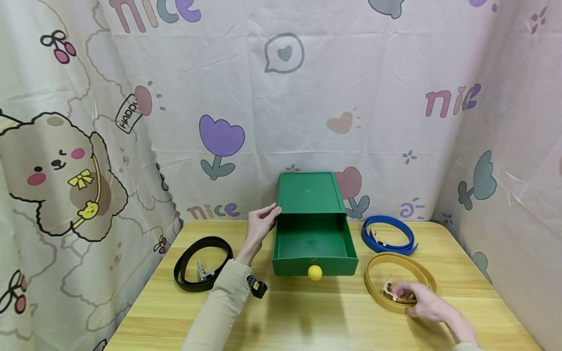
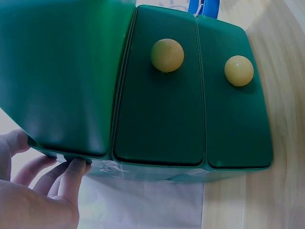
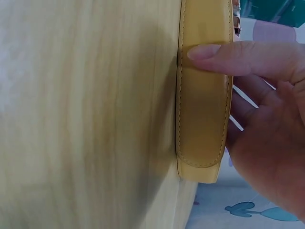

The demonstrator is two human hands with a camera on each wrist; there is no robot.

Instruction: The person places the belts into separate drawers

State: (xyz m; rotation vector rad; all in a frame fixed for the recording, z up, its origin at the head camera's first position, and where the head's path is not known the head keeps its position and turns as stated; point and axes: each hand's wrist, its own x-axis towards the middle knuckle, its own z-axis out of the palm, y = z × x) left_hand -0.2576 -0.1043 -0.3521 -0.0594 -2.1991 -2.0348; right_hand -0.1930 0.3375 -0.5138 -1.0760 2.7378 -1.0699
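A green drawer box (image 1: pixel 309 192) stands at the table's back, its top drawer (image 1: pixel 316 267) pulled out, with a yellow knob. My left hand (image 1: pixel 261 224) touches the box's upper left side near the front edge; in the left wrist view its fingers (image 2: pixel 71 179) rest against the side wall beside the open drawer. At the right lies a coiled yellow belt (image 1: pixel 423 270) with a metal buckle (image 1: pixel 388 287). My right hand (image 1: pixel 423 300) pinches the near side of this coil, with the thumb on its outer face and the other fingers behind the strap (image 3: pixel 205 114).
A coiled black belt (image 1: pixel 182 273) with a silver buckle lies left of my left forearm. Behind the yellow belt is a coiled blue belt (image 1: pixel 399 219). Two lower drawers (image 2: pixel 159 114) are closed. Printed curtains (image 1: pixel 307 97) surround the wooden table (image 1: pixel 303 321).
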